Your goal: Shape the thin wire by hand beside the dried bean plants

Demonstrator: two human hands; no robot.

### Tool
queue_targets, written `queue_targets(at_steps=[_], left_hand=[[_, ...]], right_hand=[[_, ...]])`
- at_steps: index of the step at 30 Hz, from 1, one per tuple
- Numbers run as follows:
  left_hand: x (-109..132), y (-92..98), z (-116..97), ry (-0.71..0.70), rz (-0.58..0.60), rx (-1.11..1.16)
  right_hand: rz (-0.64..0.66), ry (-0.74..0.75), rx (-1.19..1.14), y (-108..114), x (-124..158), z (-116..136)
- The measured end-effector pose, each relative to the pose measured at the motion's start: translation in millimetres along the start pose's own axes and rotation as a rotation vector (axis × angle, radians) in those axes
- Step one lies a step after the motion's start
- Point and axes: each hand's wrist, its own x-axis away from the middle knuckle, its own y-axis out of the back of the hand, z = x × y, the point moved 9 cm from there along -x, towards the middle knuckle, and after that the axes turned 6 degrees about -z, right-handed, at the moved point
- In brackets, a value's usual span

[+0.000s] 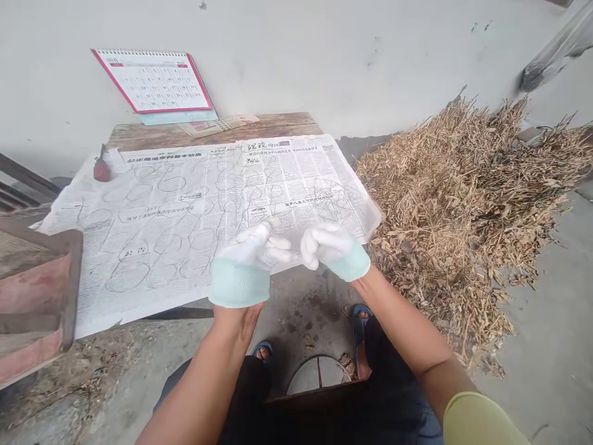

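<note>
My left hand (256, 244) and my right hand (326, 243) wear white knit gloves with mint-green cuffs. Both are raised near the front edge of a newspaper-covered table (185, 290), fingertips facing each other and almost touching. The fingers of each are curled in a pinch; anything between them is too small or hidden to make out. Beneath and beyond the hands, newspaper sheets (167, 179) carry many thin dark loops and curves; I cannot tell whether these are drawn lines or thin wires.
A desk calendar (157, 83) leans on the wall at the back. A small dark-red object with a thin stem (101, 169) lies at the table's left. A wooden chair (41, 290) stands left. Dried stalks (454, 185) are heaped right. A round lid-like disc (317, 374) lies between my feet.
</note>
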Motion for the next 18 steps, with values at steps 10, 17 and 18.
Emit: queue_targets(at_steps=[10, 17, 18], left_hand=[[-10.7, -3.6, 13.6, 0.079, 0.223, -0.045], [-2.2, -5.8, 19.0, 0.052, 0.308, -0.097], [-0.3, -7.4, 20.6, 0.052, 0.312, -0.073]], right_hand=[[0.023, -0.078, -0.088, 7.6, 9.2, -4.6], [0.061, -0.130, -0.036, 1.8, 6.6, -10.6], [0.052, -0.135, -0.040, 1.5, 6.4, -10.5]])
